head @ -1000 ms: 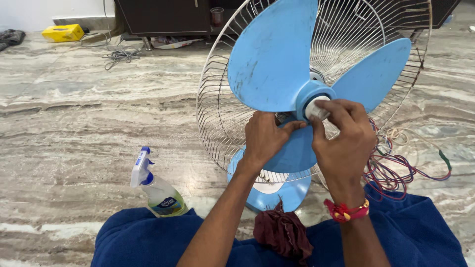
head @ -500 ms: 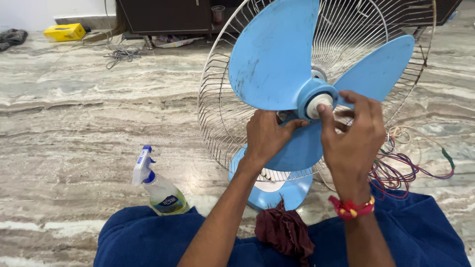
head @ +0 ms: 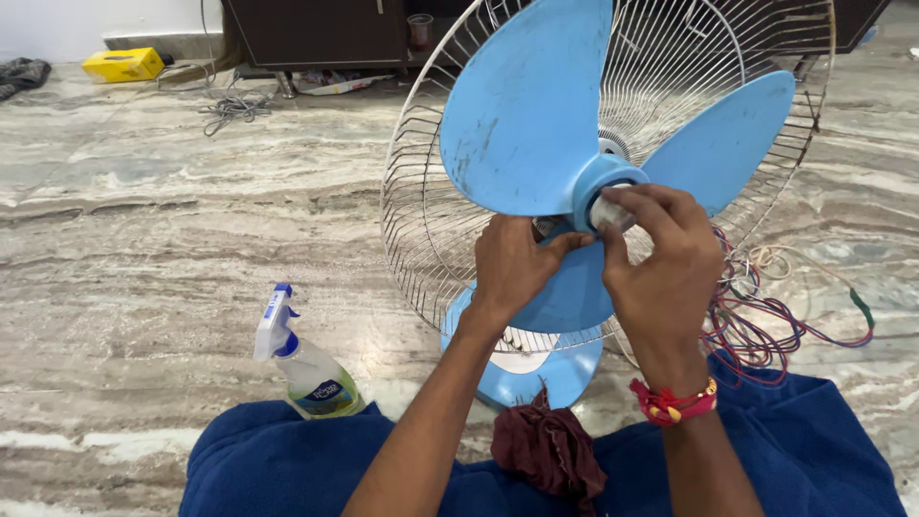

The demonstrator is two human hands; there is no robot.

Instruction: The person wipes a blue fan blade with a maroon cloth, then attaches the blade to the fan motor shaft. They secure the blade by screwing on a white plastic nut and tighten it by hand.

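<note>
Both hands on the fan. My right hand (head: pixel 661 268) has its fingers (head: pixel 639 203) wrapped round the small white round plastic cap (head: pixel 607 213) at the centre of the light-blue three-bladed plastic fan propeller (head: pixel 546 124), thumb underneath, fingers narrow and closed on the cap. My left hand (head: pixel 515 263) presses flat against the lower blade, thumb pointing toward the hub, fingers curled over the blade's left edge, so it is holding the blade. Propeller sits in front of the round white wire rear guard (head: pixel 421 211), which stands tilted upright on the streaked grey-beige marble floor (head: pixel 144 249). Light-blue fan base (head: pixel 522 369) shows just below the guard, between my forearms. Red and yellow thread bracelet (head: pixel 670 402) is on my right wrist. Crumpled dark-maroon cloth rag (head: pixel 546 450) lies on my dark-blue cloth-covered lap (head: pixel 278 469), just in front of the base. Clear plastic spray bottle with a blue-and-white trigger head (head: pixel 302 369) stands on the floor left of my left arm, touching the edge of the blue cloth, near the fan but apart from it. Tangle of red, blue and cream wires (head: pixel 775 325) lies on the floor right of my right hand, behind the guard. Far left at the back: yellow box (head: pixel 122 63), grey loose cable bundle (head: pixel 230 107), dark-brown wooden cabinet (head: pixel 316 29).
</note>
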